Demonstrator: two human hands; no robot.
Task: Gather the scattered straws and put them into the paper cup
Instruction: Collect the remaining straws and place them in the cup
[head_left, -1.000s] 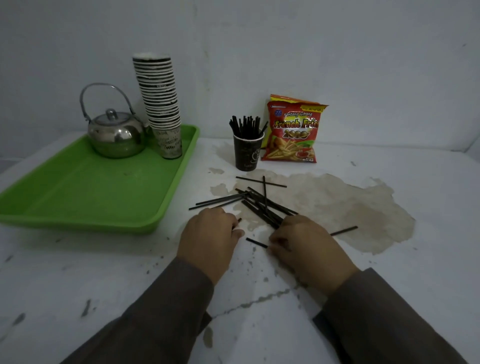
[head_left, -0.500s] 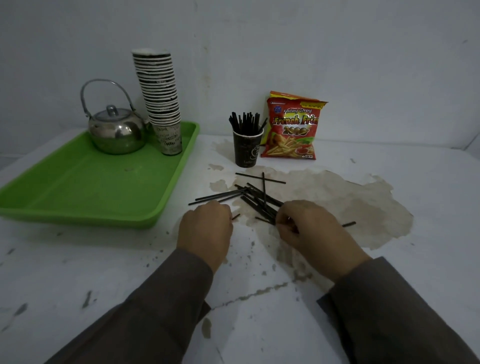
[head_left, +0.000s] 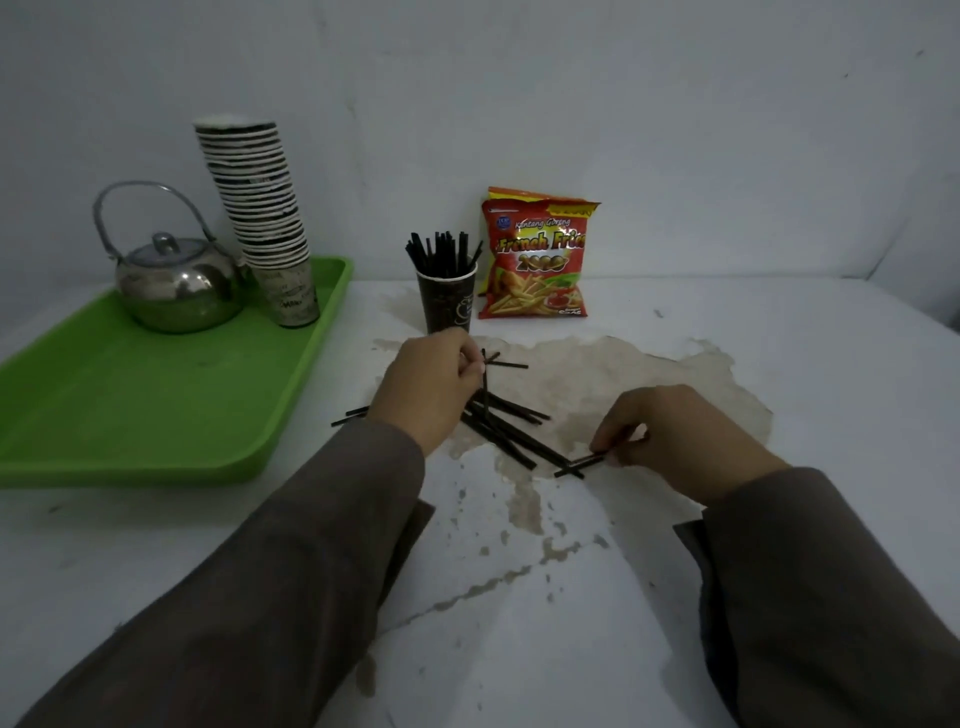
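left hand (head_left: 426, 387) fingers pinching upright straw (head_left: 485, 387), right hand (head_left: 670, 436) fingers pinching flat straw (head_left: 579, 464)

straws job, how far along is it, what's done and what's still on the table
Partly done. A bunch of straws already stands in the paper cup. In hand: the left hand pinches one straw near the cup, and the right hand pinches another straw at the near end of the pile. Left: a loose pile of straws still lies on the table.
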